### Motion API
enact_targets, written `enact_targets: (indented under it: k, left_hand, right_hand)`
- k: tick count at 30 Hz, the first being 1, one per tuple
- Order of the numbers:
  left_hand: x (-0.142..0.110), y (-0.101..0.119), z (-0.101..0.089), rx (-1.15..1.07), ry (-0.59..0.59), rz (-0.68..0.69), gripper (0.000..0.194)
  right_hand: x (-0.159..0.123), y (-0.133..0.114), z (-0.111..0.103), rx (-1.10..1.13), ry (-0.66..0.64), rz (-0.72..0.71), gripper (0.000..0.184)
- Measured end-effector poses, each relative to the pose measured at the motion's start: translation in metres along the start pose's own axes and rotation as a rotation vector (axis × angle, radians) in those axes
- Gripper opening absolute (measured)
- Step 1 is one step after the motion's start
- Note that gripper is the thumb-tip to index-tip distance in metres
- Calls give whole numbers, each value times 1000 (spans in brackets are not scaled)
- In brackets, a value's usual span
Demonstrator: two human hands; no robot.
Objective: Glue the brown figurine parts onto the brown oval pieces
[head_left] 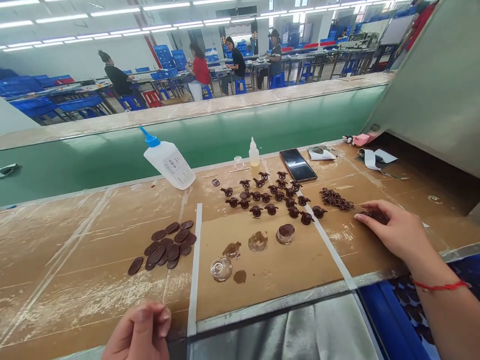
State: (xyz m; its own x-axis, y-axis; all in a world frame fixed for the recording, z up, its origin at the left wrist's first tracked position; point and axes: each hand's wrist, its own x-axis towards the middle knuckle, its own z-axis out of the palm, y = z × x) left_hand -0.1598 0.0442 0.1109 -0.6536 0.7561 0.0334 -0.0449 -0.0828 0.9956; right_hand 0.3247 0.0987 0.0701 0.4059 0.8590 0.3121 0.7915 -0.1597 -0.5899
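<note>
The left hand (137, 331) sits at the near edge of the wooden table (75, 260), its fingers curled narrow; whether anything is inside them cannot be told. Ahead of it and slightly right lies a pile of flat brown ovals (163, 245). To the right of that pile runs a white tape strip (195, 265), edging a brown cardboard sheet (270, 280).

The right hand (393, 232), with a red string (440, 286) at its wrist, is open with gently bent fingers, resting on a small dark brown heap (377, 216). The heap lies under the fingertips, but its pieces are partly hidden. Below the right forearm is a blue crate (390, 320).

Left of the right hand, a tangled cluster of brown parts (335, 199) lies just beyond the cardboard. Farther left, on the cardboard, are 2 small glass cups (221, 269) and brown smears (258, 241). Beyond them stand rows of small brown figures (262, 200).

Farther from both hands are a phone (298, 165), a small white bottle (254, 153) and a large glue bottle (168, 160) with a blue nozzle, lying tilted. Behind these runs a green belt (187, 135). Far off, co-workers (200, 70) sit at tables.
</note>
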Motion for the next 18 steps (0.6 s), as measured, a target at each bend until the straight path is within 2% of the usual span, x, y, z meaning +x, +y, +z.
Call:
enact_targets:
  k: [2, 6, 9, 13, 18]
  left_hand:
    - [4, -2, 3, 5, 24, -7, 48]
    - [5, -7, 12, 9, 28, 65, 41]
    - [3, -9, 17, 4, 50, 99, 38]
    - [2, -9, 17, -6, 41, 110, 38]
    - [1, -9, 13, 0, 20, 143, 35]
  right_hand:
    - [-5, -1, -1, 17, 18, 19, 37]
    - [-10, -10, -3, 74, 26, 28, 23]
    - [-8, -27, -3, 111, -56, -61, 22]
    - [3, -55, 3, 113, -209, -231, 29]
    - [22, -66, 17, 85, -304, -328, 23]
